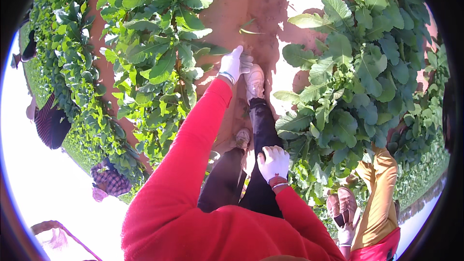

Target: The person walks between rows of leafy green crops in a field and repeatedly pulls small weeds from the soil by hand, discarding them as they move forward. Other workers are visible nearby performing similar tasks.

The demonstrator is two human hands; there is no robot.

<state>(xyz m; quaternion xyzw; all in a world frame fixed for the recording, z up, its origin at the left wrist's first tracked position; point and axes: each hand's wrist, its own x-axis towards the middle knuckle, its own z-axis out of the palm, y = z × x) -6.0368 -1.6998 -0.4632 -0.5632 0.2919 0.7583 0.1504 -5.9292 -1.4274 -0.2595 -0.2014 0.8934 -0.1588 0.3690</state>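
My left hand (233, 63), in a white glove, reaches out low over the soil path beside the toe of my forward shoe (255, 81). Its thumb stands apart from the fingers, and nothing shows in it. Just beyond it, a loose narrow green leaf (251, 32) is over the reddish soil. My right hand (274, 163), also gloved in white, rests on my dark trouser leg (264, 127) near the knee, fingers bent and holding nothing visible. Broad-leaved green plants (159, 43) grow in a row left of my left hand.
A dense row of leafy plants (362, 65) borders the path on the right. At lower right is a person in yellow trousers (380, 195). People in a striped top (46, 121) and a checked shirt (112, 181) are beyond the left rows.
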